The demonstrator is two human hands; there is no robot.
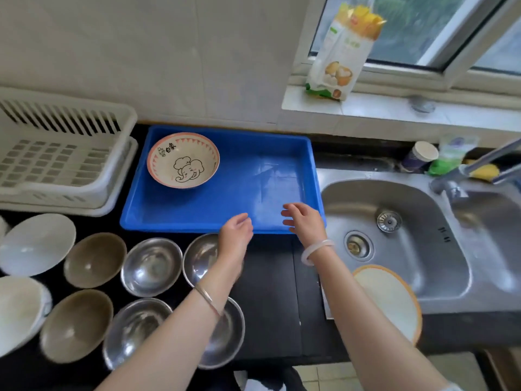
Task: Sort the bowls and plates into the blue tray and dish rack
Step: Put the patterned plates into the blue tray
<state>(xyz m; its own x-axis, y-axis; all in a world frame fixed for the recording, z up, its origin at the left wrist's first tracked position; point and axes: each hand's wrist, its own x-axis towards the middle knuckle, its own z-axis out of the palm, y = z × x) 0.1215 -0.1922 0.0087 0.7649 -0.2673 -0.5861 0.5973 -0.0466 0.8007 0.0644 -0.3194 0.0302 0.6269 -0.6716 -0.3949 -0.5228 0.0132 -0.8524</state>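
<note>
A blue tray [282, 153] lies on the dark counter, and a cream bowl with an elephant drawing [183, 160] sits in its far left corner. A white dish rack [59, 153] stands to the tray's left with nothing in it. In front of the tray lie several bowls: steel ones [152, 266], brown ones [94, 259] and white dishes [36, 244]. My left hand [235, 235] hovers at the tray's near edge, fingers loosely curled, holding nothing. My right hand [306, 221] is over the tray's near right corner, fingers spread, also holding nothing.
A steel sink [394, 235] lies right of the tray, with a faucet [479, 165] and an orange-rimmed round mat [392, 300] on its near edge. A food package [344, 52] stands on the windowsill. A cup [420, 156] and sponges [479, 170] sit behind the sink.
</note>
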